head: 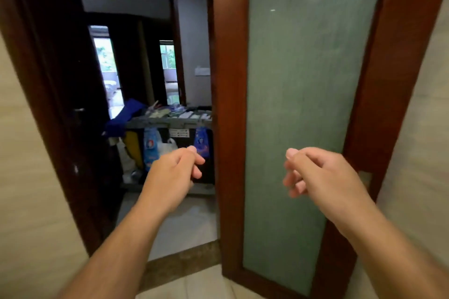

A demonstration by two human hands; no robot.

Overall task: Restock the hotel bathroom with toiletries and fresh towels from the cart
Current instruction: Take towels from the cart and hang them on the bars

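Ahead, cart (170, 121) well beyond left hand (173, 168) and right hand (318, 172), both loosely curled, empty

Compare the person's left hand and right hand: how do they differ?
The left hand shows against the cart; the right hand shows against the frosted glass door. The left hand's fingers point right, the right hand's point left. Both are loosely curled and hold nothing.
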